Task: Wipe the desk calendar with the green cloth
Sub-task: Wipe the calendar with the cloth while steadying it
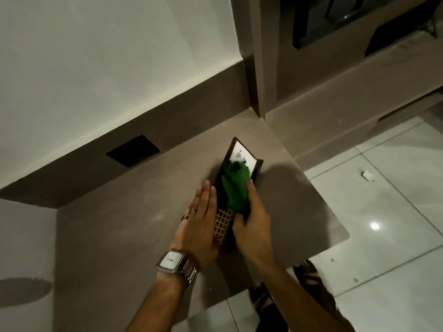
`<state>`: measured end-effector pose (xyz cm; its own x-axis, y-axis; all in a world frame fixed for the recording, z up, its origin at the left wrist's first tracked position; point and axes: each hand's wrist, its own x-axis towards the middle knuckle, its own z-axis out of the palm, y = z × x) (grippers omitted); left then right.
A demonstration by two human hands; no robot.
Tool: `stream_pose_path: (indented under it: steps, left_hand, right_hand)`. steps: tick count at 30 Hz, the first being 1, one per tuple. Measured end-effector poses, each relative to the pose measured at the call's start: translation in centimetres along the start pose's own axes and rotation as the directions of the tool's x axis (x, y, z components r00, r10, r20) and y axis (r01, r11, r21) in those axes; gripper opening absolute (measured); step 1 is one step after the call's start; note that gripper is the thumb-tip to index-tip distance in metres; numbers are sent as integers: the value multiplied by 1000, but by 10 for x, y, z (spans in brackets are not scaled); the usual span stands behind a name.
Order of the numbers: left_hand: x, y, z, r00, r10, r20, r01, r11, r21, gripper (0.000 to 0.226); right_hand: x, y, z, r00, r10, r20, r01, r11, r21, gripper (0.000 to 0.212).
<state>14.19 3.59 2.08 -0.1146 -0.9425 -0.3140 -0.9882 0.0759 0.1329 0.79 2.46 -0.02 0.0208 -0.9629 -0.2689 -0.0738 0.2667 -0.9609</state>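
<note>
A dark-framed desk calendar [242, 154] stands on the taupe desk [134, 236], with a white page at its far end and a gold grid panel near me. The green cloth [236, 188] lies bunched over its middle face. My right hand [253, 221] grips the cloth's near end and presses it against the calendar. My left hand [200, 221] lies flat with straight fingers against the calendar's left side; it wears rings and a square wristwatch.
A black socket plate [133, 150] sits in the desk's back panel. Tall brown cabinets [311, 68] rise behind the desk's right end. White glossy floor tiles [383, 212] lie to the right, with a small crumpled scrap [368, 175] on them.
</note>
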Motion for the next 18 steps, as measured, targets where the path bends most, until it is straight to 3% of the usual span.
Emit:
stream_pose_path:
  steps: [3,8,13,15,18]
  left_hand:
    - [-1,4,5,999,-3,-39,-2,991,-136,109]
    - [-3,7,0,993,-118,-19,103,923,-370,120]
    - [-3,8,2,994,-70,-82,44,957,-286,142]
    - [-4,9,4,990,-125,-72,98,948,-303,131]
    - [-3,8,3,982,-184,-37,167,947,-273,93]
  right_hand:
    - [-7,12,13,998,32,55,-26,994,-109,83]
    - [-4,3,10,987,-93,130,90,995,31,84]
    - [16,2,5,998,15,63,-9,996,-83,82]
    - [-2,5,8,989,46,144,-36,997,-75,83]
    - [-5,-3,4,971,-82,224,77,997,30,84]
